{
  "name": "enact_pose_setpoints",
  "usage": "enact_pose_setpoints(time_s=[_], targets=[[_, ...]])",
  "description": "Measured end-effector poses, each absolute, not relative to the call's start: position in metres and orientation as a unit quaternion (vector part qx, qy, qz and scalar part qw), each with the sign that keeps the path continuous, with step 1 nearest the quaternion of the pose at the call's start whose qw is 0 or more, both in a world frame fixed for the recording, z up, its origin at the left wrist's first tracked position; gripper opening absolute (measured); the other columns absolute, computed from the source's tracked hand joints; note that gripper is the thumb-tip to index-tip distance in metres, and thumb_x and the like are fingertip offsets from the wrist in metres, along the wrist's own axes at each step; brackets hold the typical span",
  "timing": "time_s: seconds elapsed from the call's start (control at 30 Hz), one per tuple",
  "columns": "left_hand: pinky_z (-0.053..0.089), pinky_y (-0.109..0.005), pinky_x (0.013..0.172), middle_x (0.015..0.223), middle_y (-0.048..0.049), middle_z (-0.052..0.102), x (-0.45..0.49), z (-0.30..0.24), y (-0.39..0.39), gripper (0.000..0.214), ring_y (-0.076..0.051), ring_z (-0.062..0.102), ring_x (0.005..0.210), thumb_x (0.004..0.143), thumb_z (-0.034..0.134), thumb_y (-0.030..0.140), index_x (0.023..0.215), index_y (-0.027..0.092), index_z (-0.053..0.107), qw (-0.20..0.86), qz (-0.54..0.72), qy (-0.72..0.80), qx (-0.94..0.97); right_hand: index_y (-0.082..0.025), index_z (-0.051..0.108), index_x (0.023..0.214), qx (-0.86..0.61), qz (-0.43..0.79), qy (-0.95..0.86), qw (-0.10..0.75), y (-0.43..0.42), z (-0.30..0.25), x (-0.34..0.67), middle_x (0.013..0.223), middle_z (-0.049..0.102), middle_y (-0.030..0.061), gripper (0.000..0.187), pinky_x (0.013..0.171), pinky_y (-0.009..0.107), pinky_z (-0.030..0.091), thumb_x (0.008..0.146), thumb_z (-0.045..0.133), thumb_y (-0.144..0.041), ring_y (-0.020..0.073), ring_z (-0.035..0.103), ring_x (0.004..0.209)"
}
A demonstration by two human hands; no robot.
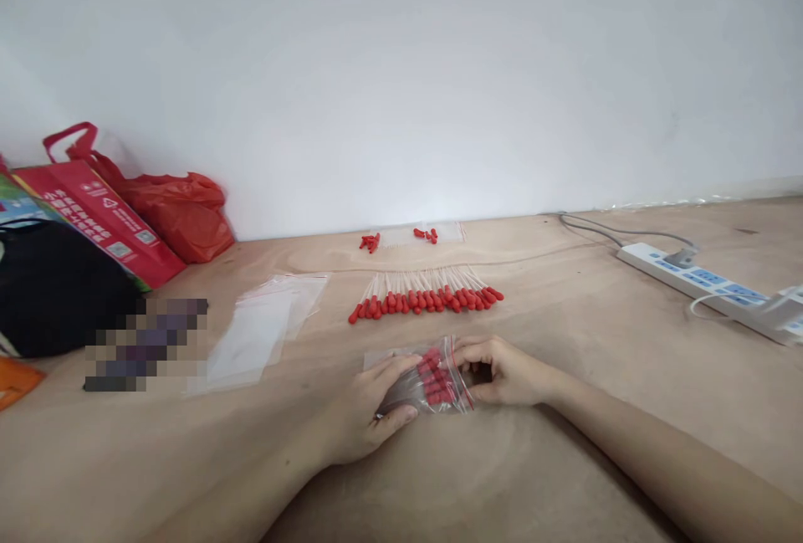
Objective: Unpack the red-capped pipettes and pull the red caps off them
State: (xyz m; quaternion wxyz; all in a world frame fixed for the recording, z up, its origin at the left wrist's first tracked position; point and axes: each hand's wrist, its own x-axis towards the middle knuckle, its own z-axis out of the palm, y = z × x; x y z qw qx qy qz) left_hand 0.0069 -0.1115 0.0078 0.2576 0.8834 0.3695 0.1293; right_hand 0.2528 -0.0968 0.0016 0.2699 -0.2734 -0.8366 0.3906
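A small clear zip bag (432, 382) with a red seal strip lies on the wooden table (565, 334), holding several red-tipped white sticks. My left hand (370, 409) presses on the bag's left end, fingers curled over it. My right hand (502, 369) pinches the bag's right, open end. Just beyond, a row of several more red-tipped sticks (427, 299) lies side by side.
Empty clear bags (263, 330) lie to the left. Two small bags with red pieces (407, 236) sit near the wall. Red bags (125, 208) and a black item (50, 288) stand at far left. A white power strip (708, 285) with cables lies at right.
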Motion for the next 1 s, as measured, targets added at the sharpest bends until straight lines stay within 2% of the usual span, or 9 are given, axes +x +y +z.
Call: enact_pose_setpoints(time_s=[0.13,0.27,0.37,0.57,0.77,0.87,1.0], targets=[[0.029,-0.044,0.101,0.133,-0.0067,0.040,0.008,0.009,-0.110,0.049,-0.022,0.038,0.121,0.082,0.045,0.028,0.129,0.025,0.029,0.253,0.129,0.358,0.889,-0.018,0.062,0.091,-0.309,0.341,-0.838,0.293,-0.098,-0.003,0.244,0.087,0.058,0.0025,0.032,0.061,0.021,0.043,0.061,0.070,-0.029,0.0108,0.053,0.072],[0.027,-0.043,0.103,0.132,-0.0055,0.041,0.010,0.012,-0.110,0.050,-0.021,0.040,0.120,0.082,0.045,0.027,0.130,0.026,0.029,0.255,0.135,0.345,0.893,-0.016,0.059,0.077,-0.336,0.289,-0.841,0.311,-0.101,-0.002,0.237,0.075,0.056,-0.0003,0.024,0.058,0.020,0.039,0.057,0.070,-0.026,0.0090,0.048,0.065],[0.026,-0.043,0.104,0.131,-0.0050,0.043,0.011,0.013,-0.110,0.049,-0.020,0.041,0.119,0.082,0.046,0.026,0.128,0.025,0.031,0.255,0.144,0.338,0.895,-0.016,0.057,0.073,-0.361,0.284,-0.835,0.303,-0.104,0.000,0.235,0.070,0.054,-0.0026,0.023,0.056,0.019,0.036,0.055,0.069,-0.024,0.0079,0.046,0.062],[0.030,-0.042,0.101,0.132,-0.0055,0.042,0.008,0.010,-0.109,0.048,-0.021,0.040,0.120,0.082,0.046,0.029,0.128,0.025,0.032,0.257,0.145,0.346,0.891,-0.016,0.053,0.069,-0.381,0.344,-0.813,0.276,-0.105,0.004,0.234,0.064,0.048,-0.0055,0.017,0.049,0.017,0.032,0.055,0.063,-0.016,0.0049,0.040,0.054],[0.026,-0.042,0.104,0.132,-0.0046,0.042,0.008,0.013,-0.109,0.045,-0.021,0.038,0.121,0.083,0.045,0.028,0.126,0.025,0.035,0.267,0.125,0.355,0.887,-0.015,0.055,0.068,-0.388,0.446,-0.761,0.265,-0.101,0.002,0.239,0.056,0.045,-0.0066,0.010,0.045,0.016,0.030,0.060,0.060,-0.016,0.0037,0.038,0.049],[0.030,-0.041,0.101,0.130,-0.0049,0.044,0.009,0.014,-0.109,0.044,-0.021,0.041,0.119,0.082,0.046,0.027,0.125,0.025,0.036,0.265,0.133,0.350,0.888,-0.014,0.056,0.074,-0.391,0.516,-0.711,0.275,-0.100,-0.001,0.240,0.058,0.048,-0.0060,0.016,0.047,0.016,0.032,0.060,0.063,-0.017,0.0032,0.039,0.049],[0.033,-0.040,0.099,0.128,-0.0056,0.046,0.009,0.014,-0.108,0.043,-0.021,0.042,0.117,0.082,0.046,0.027,0.124,0.025,0.037,0.264,0.138,0.352,0.888,-0.014,0.056,0.089,-0.345,0.595,-0.656,0.310,-0.101,-0.007,0.236,0.069,0.057,-0.0030,0.034,0.049,0.016,0.036,0.058,0.069,-0.019,0.0031,0.045,0.052]])
